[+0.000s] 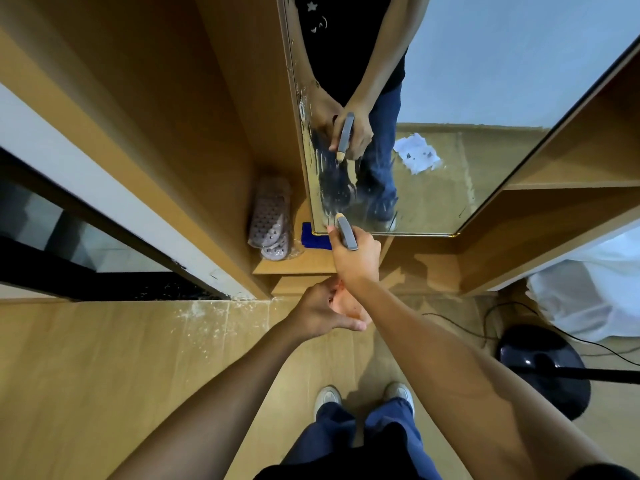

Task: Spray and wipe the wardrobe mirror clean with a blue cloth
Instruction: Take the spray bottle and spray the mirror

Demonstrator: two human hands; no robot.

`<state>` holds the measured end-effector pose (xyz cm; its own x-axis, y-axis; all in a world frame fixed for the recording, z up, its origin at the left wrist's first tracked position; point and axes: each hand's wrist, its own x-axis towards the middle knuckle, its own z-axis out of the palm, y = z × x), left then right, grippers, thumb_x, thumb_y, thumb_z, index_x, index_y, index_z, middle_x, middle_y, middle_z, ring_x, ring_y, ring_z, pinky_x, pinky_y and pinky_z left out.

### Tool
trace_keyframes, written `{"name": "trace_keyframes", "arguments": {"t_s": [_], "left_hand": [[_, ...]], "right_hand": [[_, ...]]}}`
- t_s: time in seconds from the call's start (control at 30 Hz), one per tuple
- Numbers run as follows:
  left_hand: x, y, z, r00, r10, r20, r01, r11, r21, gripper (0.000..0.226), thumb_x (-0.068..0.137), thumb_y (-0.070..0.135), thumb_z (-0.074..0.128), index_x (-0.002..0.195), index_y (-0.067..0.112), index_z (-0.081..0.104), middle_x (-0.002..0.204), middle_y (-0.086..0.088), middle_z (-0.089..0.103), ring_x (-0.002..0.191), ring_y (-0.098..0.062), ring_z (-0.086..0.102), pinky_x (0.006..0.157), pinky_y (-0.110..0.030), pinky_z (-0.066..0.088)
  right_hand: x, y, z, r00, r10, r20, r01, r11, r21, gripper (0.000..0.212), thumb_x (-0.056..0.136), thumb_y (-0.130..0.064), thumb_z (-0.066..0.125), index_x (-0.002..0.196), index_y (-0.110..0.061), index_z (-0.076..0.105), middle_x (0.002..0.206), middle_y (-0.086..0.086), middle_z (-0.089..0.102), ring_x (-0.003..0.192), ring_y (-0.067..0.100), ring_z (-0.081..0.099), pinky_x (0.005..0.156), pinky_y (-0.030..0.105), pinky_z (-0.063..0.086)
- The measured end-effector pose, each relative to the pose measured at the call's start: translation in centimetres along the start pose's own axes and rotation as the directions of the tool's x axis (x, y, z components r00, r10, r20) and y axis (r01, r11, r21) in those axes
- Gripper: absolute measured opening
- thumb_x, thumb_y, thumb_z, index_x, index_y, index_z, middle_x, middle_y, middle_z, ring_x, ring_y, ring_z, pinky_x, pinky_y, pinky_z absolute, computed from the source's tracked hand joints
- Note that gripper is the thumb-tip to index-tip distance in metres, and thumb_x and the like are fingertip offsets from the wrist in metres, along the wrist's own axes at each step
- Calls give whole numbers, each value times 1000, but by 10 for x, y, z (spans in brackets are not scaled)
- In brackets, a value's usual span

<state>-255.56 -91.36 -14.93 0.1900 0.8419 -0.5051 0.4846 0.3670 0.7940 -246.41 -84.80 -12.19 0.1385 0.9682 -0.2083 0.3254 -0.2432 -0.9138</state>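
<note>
Item: right hand (355,258). Your arm is stretched forward and your fingers are wrapped round a slim grey spray bottle (346,232) with a tan nozzle tip; the tip points at the lower left corner of the wardrobe mirror (450,161), just short of the glass. No label or writing can be read on the bottle.

Item: left hand (323,311). It sits nearer your body, below and just left of the right wrist, fingers curled loosely with the thumb out to the right; whether it holds anything cannot be told.

Item: mirror. Tall glass panel with a thin gold edge, wet and streaked with droplets directly ahead of the nozzle; the drier glass to the right reflects your arms, the bottle and the floor.

Item: blue cloth (313,237). Bright blue fabric, lying on the wardrobe shelf (294,266) just left of your right hand, partly hidden behind the mirror corner.

Item: slippers (272,220). Mauve, perforated, in clear wrap, left of the cloth on the same shelf.

Item: wardrobe, smooth tan wood panels to either side.

Item: fan base (543,372), round, dark and glossy, on the wooden floor well to the right of your right arm, with a black cable (485,320) trailing beside it.

Item: white shoes (327,398), below both hands.
</note>
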Motion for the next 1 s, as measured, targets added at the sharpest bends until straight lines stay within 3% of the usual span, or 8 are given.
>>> {"name": "trace_keyframes", "arguments": {"t_s": [0.27,0.5,0.63,0.77,0.87,1.0], "left_hand": [[14,-20,17,998,-49,50,48,999,13,80,57,28,92,127,20,54,120,7,65,111,-11,59,94,-33,51],[35,-40,21,995,-84,54,86,996,-21,68,61,18,90,119,21,55,112,8,64,104,-9,60,85,-22,49],[44,-54,22,993,-104,50,105,994,-13,70,58,20,91,119,20,56,113,5,66,106,-13,61,92,-32,53],[48,-60,27,992,-105,66,106,994,-18,70,58,21,91,119,21,55,113,5,66,106,-13,62,92,-33,53],[51,-59,30,994,-85,66,86,996,-13,70,56,21,91,116,24,54,110,6,67,103,-12,63,92,-35,53],[52,-53,34,994,-57,98,56,998,11,72,54,23,91,117,23,55,110,5,68,104,-14,63,93,-41,53]], "right_hand": [[4,37,0,995,17,94,-24,997,70,18,97,-29,60,90,-12,59,68,-5,55,55,5,45,48,10,38],[17,63,18,992,6,130,-10,1000,26,20,96,-32,60,89,-13,57,69,-4,55,56,6,44,51,12,37],[21,75,28,995,44,93,-48,998,34,22,96,-33,60,84,-16,55,69,-4,54,56,7,44,52,12,39],[23,85,32,997,71,44,-72,997,32,27,95,-34,61,85,-10,59,70,0,56,58,11,46,56,25,44],[22,85,29,997,73,-16,-73,997,25,28,96,-32,61,83,-7,60,65,-1,53,53,9,41,52,20,38],[20,87,16,995,84,-58,-81,995,57,21,97,-30,59,90,-10,61,71,0,57,57,8,46,55,18,42]]}}
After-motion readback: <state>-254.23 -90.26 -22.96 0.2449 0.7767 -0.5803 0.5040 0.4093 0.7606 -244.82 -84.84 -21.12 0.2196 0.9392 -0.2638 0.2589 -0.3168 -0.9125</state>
